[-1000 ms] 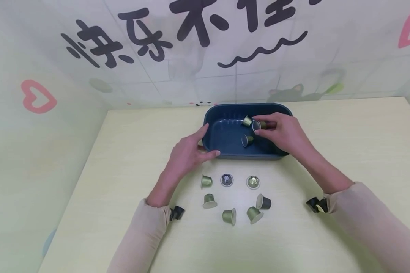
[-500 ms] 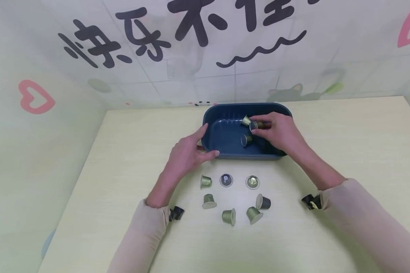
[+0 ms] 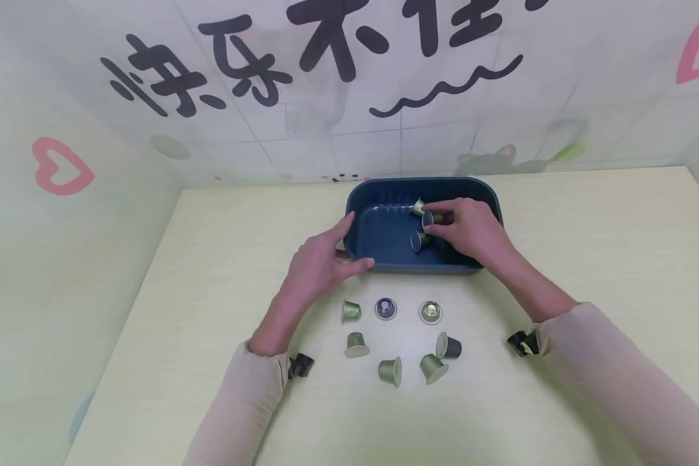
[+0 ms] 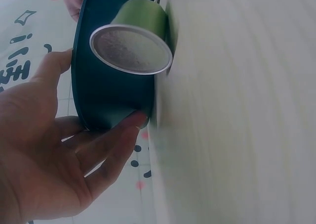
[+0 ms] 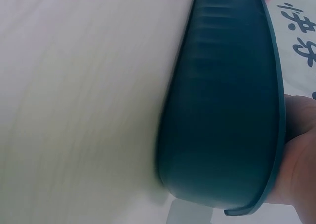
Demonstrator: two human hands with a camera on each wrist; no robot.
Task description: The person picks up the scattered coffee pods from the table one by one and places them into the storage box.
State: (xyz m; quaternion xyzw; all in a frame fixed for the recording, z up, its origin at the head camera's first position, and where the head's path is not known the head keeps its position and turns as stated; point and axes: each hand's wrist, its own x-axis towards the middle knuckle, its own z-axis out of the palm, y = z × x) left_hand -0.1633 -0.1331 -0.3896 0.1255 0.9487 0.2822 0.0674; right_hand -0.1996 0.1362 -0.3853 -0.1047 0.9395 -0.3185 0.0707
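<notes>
My right hand (image 3: 473, 226) reaches into a dark blue rectangular bin (image 3: 381, 233) and pinches a coffee capsule (image 3: 428, 221) between thumb and fingers, its round face turned left. Inside the bin, a gold-green capsule (image 3: 417, 207) lies just behind the held one, and a green capsule (image 3: 417, 241) lies in front of it. My left hand (image 3: 317, 260) holds the bin's left end, thumb at the front corner and fingers round the outer wall. In the left wrist view a green capsule (image 4: 140, 14) stands before the bin wall. The bin's wall (image 5: 222, 100) hides the right fingertips in the right wrist view.
Several more capsules lie on the light wooden table (image 3: 221, 259) in front of the bin, among them a purple one (image 3: 386, 308), a gold-green one (image 3: 430, 312) and a dark one (image 3: 449, 345). A printed wall (image 3: 326, 116) rises close behind the bin.
My right hand has moved slightly left and lower within the bin, carrying the pinched capsule toward the two lying there. The left hand keeps its place on the bin.
</notes>
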